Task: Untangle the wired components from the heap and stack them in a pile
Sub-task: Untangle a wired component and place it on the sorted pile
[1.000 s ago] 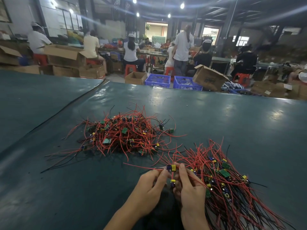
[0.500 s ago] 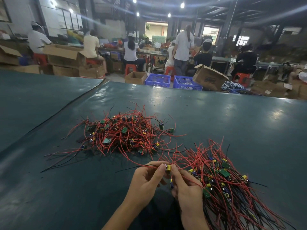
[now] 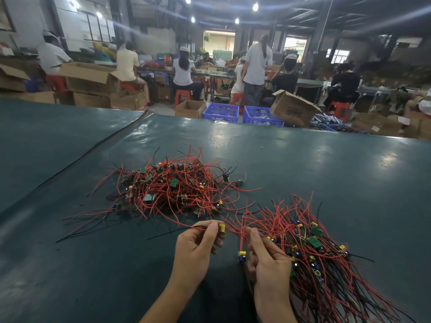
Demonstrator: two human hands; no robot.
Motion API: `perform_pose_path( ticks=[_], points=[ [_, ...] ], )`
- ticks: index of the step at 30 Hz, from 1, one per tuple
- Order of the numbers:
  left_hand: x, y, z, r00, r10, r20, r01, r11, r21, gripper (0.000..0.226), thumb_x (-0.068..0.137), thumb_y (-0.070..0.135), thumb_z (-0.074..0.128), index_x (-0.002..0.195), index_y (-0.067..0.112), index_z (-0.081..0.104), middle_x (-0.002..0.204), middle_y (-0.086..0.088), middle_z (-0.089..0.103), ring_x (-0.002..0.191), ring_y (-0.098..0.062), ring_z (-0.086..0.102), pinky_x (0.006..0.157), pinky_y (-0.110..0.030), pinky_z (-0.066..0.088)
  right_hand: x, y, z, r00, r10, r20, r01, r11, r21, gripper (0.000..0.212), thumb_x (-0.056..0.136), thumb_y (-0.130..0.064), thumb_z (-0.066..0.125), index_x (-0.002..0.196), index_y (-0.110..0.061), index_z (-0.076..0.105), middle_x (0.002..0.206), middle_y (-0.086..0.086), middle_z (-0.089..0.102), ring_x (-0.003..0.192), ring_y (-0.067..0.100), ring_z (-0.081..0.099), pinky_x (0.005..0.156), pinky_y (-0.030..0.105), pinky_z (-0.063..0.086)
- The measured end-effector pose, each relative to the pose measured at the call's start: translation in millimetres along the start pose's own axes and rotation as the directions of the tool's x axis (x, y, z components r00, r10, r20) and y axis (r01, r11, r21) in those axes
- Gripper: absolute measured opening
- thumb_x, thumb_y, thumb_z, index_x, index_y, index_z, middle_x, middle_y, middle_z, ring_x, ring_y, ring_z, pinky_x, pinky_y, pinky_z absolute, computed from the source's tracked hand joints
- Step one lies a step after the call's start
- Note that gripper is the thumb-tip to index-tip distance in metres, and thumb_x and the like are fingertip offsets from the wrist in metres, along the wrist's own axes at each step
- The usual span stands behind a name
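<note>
Pinches 1 component [image 3: 221, 228] in the left hand [image 3: 198, 244], thumb and forefinger clamped on it, its leads [image 3: 163, 235] trailing left over the table [image 3: 93, 276]. Grips red wires [image 3: 235, 231] in the right hand [image 3: 268, 262], fingers curled tight, a 2nd component [image 3: 241, 255] dangling below. Works between heap [image 3: 172, 190] ahead and pile [image 3: 314, 248] to the right. Likely calls for a rightward carry, with the leads laid along the pile's wires.

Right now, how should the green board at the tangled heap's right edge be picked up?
Pinch the green board itself from the right: it lies just outside the tangled heap, while its thin red wires likely snag others if pulled.
</note>
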State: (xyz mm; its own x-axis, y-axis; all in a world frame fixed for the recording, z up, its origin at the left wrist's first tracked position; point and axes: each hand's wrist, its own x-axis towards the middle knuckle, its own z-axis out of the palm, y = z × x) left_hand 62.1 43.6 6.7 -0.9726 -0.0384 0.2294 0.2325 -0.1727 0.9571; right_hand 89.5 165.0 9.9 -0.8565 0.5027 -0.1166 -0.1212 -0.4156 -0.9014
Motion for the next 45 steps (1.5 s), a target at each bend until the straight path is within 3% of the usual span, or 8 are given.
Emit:
perform_pose_path(
  ticks=[8,19,23,26,32,36,39,45],
  points=[
    [0,1,-1,0.999,-0.030,0.023,0.031,0.999,-0.041,0.025,0.084,0.033,0.056,0.082,0.018,0.076,0.071,-0.009,0.070,0.059,-0.015,0.063,0.051,-0.022,0.050,3,-5,-6,1.000,0.015,-0.018,-0.015,1.000,0.012,0.019,0.090,-0.016,0.065,0.078,-0.007,0.075,0.050,-0.002,0.044,0.039,0.005,0.032,0.034,0.018,0.027],
    [-2,4,0,0.987,-0.090,0.130,0.089,0.996,0.010,0.018,0.092,0.017,0.057,0.090,0.007,0.072,0.073,-0.005,0.071,0.060,-0.016,0.063,0.053,-0.023,0.049,-2,6,2,0.998,0.018,0.053,-0.010,0.987,-0.160,0.022,0.090,-0.026,0.065,0.073,-0.023,0.078,0.047,-0.006,0.050,0.042,0.008,0.043,0.039,0.021,0.036],
    [-2,4,2,0.985,-0.105,0.134,0.104,0.994,0.014,0.025,0.086,0.028,0.058,0.091,0.008,0.072,0.073,-0.004,0.071,0.060,-0.014,0.064,0.053,-0.022,0.049,-3,4,3,0.997,0.046,0.063,-0.034,0.982,-0.186,0.028,0.092,-0.030,0.063,0.068,-0.025,0.076,0.050,-0.003,0.054,0.042,0.007,0.048,0.039,0.023,0.038],
    [-2,4,2,0.986,-0.105,0.127,0.103,0.994,0.021,0.018,0.090,0.021,0.058,0.091,0.010,0.072,0.072,-0.002,0.071,0.061,-0.015,0.064,0.054,-0.023,0.049,-3,4,3,0.994,0.070,0.079,-0.053,0.980,-0.192,0.032,0.092,-0.030,0.063,0.064,-0.021,0.075,0.054,0.005,0.056,0.045,0.012,0.051,0.040,0.024,0.038],
    [-3,5,0,0.986,-0.100,0.130,0.096,0.995,0.036,0.012,0.092,0.013,0.061,0.092,0.011,0.073,0.075,-0.003,0.072,0.063,-0.015,0.065,0.055,-0.023,0.051,-3,6,3,0.990,0.080,0.116,-0.058,0.982,-0.177,0.026,0.090,-0.025,0.066,0.069,-0.013,0.075,0.071,0.020,0.059,0.068,0.030,0.054,0.064,0.039,0.043],
    [-5,5,1,0.982,-0.081,0.169,0.065,0.993,0.098,0.014,0.087,0.011,0.069,0.084,0.023,0.075,0.078,0.000,0.074,0.067,-0.012,0.068,0.059,-0.022,0.054,-4,6,3,0.986,0.023,0.163,0.010,0.981,-0.196,0.022,0.088,-0.015,0.068,0.066,-0.016,0.076,0.051,-0.002,0.058,0.046,0.009,0.052,0.042,0.020,0.038],
    [-4,5,2,0.980,-0.093,0.175,0.075,0.991,0.109,0.010,0.083,0.017,0.074,0.084,0.027,0.074,0.078,-0.001,0.074,0.070,-0.014,0.070,0.059,-0.024,0.055,-6,6,4,0.981,-0.034,0.193,0.076,0.974,-0.213,0.025,0.089,-0.010,0.066,0.069,-0.019,0.079,0.051,-0.005,0.062,0.046,0.000,0.055,0.045,0.012,0.042],
    [-4,3,1,0.982,-0.054,0.181,0.041,0.996,0.073,0.018,0.082,0.009,0.075,0.086,0.026,0.077,0.080,-0.005,0.075,0.073,-0.015,0.072,0.065,-0.020,0.053,-1,7,3,0.994,-0.020,0.111,0.037,0.989,-0.146,0.017,0.084,-0.014,0.070,0.069,-0.016,0.080,0.063,0.010,0.067,0.059,0.020,0.057,0.056,0.029,0.046]
  ],
)
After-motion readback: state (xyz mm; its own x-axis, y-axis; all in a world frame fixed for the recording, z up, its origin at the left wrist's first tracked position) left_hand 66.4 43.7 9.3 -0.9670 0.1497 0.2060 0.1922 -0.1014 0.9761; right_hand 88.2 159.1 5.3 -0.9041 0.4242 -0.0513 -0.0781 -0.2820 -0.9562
